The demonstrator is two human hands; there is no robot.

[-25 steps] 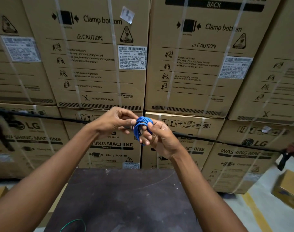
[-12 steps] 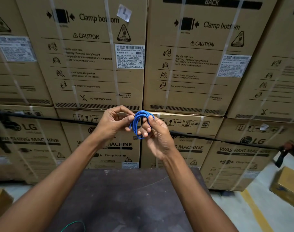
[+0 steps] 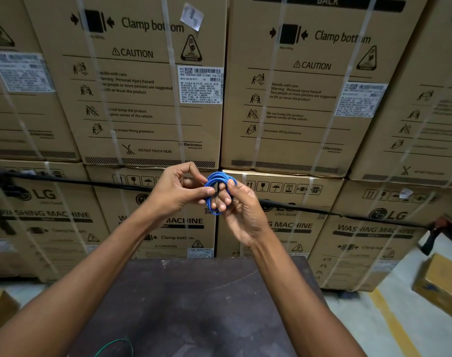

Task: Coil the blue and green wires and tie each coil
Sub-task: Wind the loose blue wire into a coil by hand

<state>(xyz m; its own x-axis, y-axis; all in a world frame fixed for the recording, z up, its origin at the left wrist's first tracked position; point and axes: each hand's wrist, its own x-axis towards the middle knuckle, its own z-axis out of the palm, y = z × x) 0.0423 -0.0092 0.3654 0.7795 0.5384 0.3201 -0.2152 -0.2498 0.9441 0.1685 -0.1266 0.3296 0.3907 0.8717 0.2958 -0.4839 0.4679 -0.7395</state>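
Thin blue wire [image 3: 219,181] coiled, pinched by left hand [image 3: 179,193] and right hand [image 3: 239,210]; tie unconfirmed; thin green wire [image 3: 116,345] uncoiled on dark table [image 3: 207,305]; roughly 1 of 2 coils formed.

Stacked cartons [image 3: 147,99] wall ahead, black strap [image 3: 91,182] across, dark table [image 3: 194,305] below

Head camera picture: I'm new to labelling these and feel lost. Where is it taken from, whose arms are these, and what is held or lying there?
The camera sits on a person's head and looks forward and down, so the arms are that person's own. No machine is involved. Both hands are raised above a dark table. The left hand and right hand together pinch a small coil of blue wire. A green wire lies at the table's near edge, untouched. Behind stand stacked washing machine boxes.
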